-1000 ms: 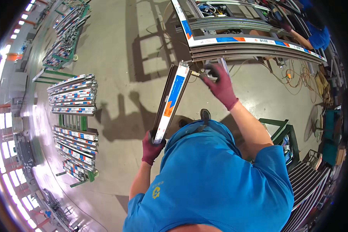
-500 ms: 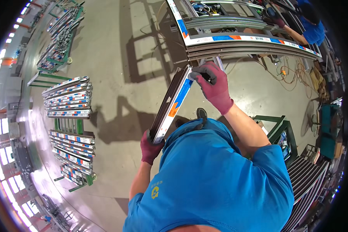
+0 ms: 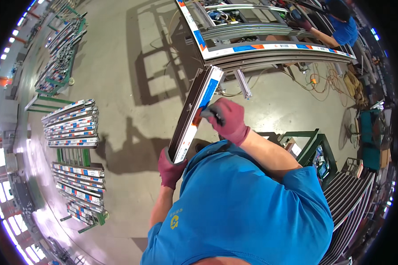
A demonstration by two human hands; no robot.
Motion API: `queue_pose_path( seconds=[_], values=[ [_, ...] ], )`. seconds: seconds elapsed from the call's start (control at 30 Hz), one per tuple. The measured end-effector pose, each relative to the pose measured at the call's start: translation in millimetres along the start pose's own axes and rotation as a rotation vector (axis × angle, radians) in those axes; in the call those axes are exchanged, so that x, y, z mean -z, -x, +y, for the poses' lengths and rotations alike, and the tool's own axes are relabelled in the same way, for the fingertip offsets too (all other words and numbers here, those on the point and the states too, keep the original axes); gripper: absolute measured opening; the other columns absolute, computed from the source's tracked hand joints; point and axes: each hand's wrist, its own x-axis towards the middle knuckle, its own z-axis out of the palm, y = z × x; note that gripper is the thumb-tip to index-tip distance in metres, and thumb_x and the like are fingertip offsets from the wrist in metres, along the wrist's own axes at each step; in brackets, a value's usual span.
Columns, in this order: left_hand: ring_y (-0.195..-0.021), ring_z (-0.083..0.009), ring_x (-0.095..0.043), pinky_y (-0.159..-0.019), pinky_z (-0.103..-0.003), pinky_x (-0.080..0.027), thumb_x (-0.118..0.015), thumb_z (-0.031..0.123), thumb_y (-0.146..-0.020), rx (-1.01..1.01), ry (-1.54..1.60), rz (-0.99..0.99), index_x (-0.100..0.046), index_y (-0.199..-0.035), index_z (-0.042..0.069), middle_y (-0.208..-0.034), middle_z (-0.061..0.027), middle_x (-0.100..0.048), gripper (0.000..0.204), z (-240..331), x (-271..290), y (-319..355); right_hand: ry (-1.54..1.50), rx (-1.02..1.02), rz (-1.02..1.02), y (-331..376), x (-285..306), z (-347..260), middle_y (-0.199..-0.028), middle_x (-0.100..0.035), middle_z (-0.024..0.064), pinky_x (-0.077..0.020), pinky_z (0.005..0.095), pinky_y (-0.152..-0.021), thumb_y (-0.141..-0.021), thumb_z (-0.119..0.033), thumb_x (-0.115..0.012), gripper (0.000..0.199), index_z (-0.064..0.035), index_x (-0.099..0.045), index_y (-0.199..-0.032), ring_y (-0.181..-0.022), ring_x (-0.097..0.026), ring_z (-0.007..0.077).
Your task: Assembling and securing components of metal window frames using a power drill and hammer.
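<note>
A long dark profile bar [image 3: 186, 118], with white, blue and orange printed film along one face, slants up and away from my body. My left hand [image 3: 171, 170], in a maroon and grey glove, is closed round its near end. My right hand [image 3: 227, 119], gloved alike, is at the middle of the bar, beside the orange patch of film. Its fingers are curled together and slightly blurred; what they pinch, if anything, is hidden. The bar's far end lies close to the corner of a large frame [image 3: 269, 47] that carries similar film.
A co-worker's arm [image 3: 325, 37] reaches over the frame at the upper right. Racks of film-covered profiles [image 3: 73, 128] stand at the left. A green cart [image 3: 316, 148] and more stacked bars [image 3: 347, 194] are at my right. An air hose [image 3: 329, 81] trails over the floor.
My right hand has moved from the bar's far end down to its middle. My left hand keeps its grip on the near end. The view has shifted slightly.
</note>
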Motion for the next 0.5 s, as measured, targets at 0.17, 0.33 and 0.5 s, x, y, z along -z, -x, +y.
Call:
queue_pose_path(
  seconds=[0.17,0.33,0.5],
  values=[
    [-0.103,-0.0385,-0.068,-0.087,-0.047,-0.055,-0.086,0.026,-0.067,0.037,-0.074,-0.072,-0.062,-0.119,0.006,-0.109,-0.0168,-0.070,0.061,-5.4,4.5,-8.5,-0.022,-0.264,0.298,-34.9,40.0,8.6,-0.098,-0.066,0.0132,-0.0517,0.0319,-0.066,-0.087,-0.003,-0.078,0.028,-0.0021,-0.070,-0.114,-0.074,-0.065,0.0215],
    [-0.108,-0.0399,-0.067,-0.092,-0.047,-0.055,-0.087,0.029,-0.066,-0.018,-0.022,-0.069,-0.061,-0.123,0.006,-0.113,-0.0187,-0.069,0.067,-12.4,-1.7,-14.5,-0.010,-0.295,0.240,-29.0,49.7,20.8,-0.099,-0.066,0.0120,-0.0521,0.0292,-0.066,-0.090,0.000,-0.074,0.026,-0.0016,-0.070,-0.115,-0.075,-0.066,0.0179],
    [-0.110,-0.0407,-0.066,-0.093,-0.048,-0.054,-0.087,0.031,-0.066,-0.061,-0.078,-0.086,-0.059,-0.127,0.005,-0.115,-0.0200,-0.068,0.072,-12.1,1.2,-16.2,0.109,-0.295,0.177,-15.8,59.8,32.0,-0.093,-0.065,0.0102,-0.0517,0.0306,-0.063,-0.088,0.001,-0.072,0.018,-0.0025,-0.069,-0.106,-0.069,-0.065,0.0213]
  ],
)
